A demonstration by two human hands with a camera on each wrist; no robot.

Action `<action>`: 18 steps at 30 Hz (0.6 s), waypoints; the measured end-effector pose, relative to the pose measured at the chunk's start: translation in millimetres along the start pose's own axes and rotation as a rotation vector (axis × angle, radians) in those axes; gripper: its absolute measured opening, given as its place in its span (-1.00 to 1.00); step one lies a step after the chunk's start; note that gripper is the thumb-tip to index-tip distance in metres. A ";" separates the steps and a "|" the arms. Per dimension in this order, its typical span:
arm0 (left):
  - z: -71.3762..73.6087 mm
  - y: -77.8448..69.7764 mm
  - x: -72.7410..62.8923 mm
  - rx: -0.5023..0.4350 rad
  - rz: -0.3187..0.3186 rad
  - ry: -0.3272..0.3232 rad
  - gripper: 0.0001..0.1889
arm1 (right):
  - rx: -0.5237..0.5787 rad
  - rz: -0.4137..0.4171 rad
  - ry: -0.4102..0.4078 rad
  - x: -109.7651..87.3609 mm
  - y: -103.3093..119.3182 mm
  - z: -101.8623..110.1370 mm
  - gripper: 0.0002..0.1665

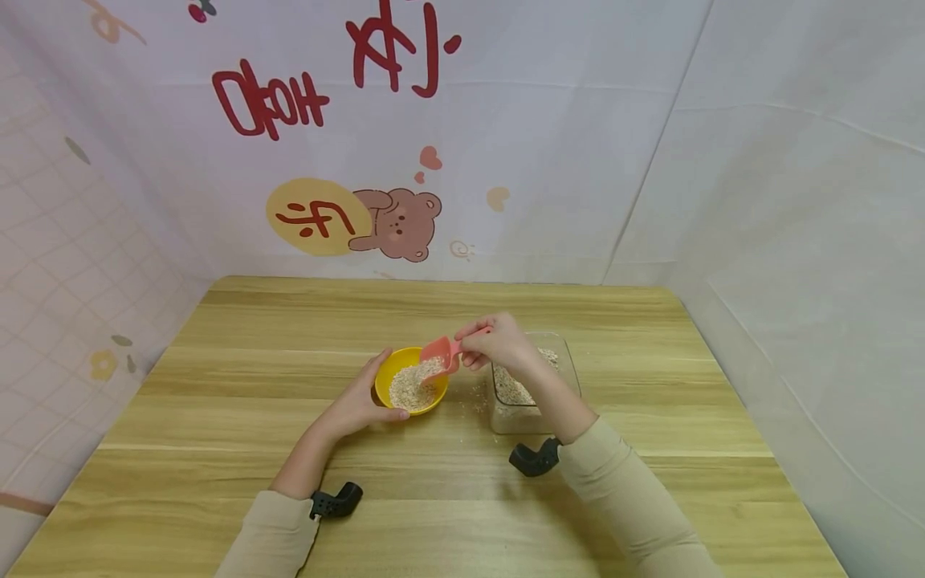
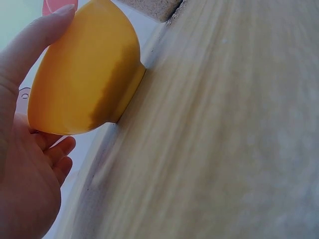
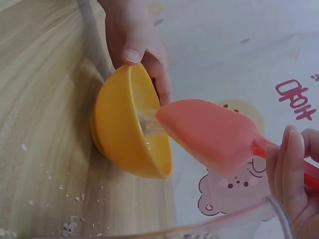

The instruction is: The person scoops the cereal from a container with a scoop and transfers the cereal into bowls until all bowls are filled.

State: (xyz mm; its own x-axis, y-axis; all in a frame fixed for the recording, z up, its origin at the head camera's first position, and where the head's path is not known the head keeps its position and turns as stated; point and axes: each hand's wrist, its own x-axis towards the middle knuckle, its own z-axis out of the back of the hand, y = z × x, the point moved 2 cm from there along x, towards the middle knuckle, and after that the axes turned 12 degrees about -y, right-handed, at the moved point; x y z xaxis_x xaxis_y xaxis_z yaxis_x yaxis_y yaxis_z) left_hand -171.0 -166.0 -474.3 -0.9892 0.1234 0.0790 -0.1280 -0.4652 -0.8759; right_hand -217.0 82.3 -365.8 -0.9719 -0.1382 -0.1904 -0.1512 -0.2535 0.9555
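A yellow bowl [image 1: 385,376] stands on the table with pale oat flakes [image 1: 409,391] inside. My left hand [image 1: 357,404] holds the bowl from its left side, thumb and fingers around the rim; the left wrist view shows the bowl's outer wall [image 2: 89,74]. My right hand [image 1: 499,343] grips the handle of a pink scoop [image 1: 438,350]. The scoop is tilted over the bowl's right side, and flakes slide from its lip into the bowl, as the right wrist view also shows below the scoop [image 3: 209,132].
A clear rectangular container [image 1: 571,365] of oat flakes stands right of the bowl, partly hidden by my right forearm. Loose flakes [image 1: 478,395] lie scattered on the wooden table [image 1: 289,321] between bowl and container. A printed cloth [image 1: 542,160] hangs behind the table.
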 end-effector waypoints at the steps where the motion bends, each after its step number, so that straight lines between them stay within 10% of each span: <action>1: -0.3 0.0 0.0 -0.003 0.000 0.000 0.24 | -0.005 0.001 0.005 0.2 0.5 0.0 -0.79; 18: 2.9 -0.8 0.5 -0.006 -0.003 0.009 0.24 | -0.099 0.020 0.034 -0.4 14.1 -0.7 -0.82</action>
State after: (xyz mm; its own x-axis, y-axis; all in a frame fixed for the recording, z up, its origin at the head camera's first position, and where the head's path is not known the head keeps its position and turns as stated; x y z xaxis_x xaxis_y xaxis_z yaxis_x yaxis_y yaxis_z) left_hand -171.6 -168.1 -472.2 -0.9882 0.1324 0.0770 -0.1300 -0.4593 -0.8787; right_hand -218.7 78.1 -352.4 -0.9676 -0.1766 -0.1807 -0.1115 -0.3434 0.9326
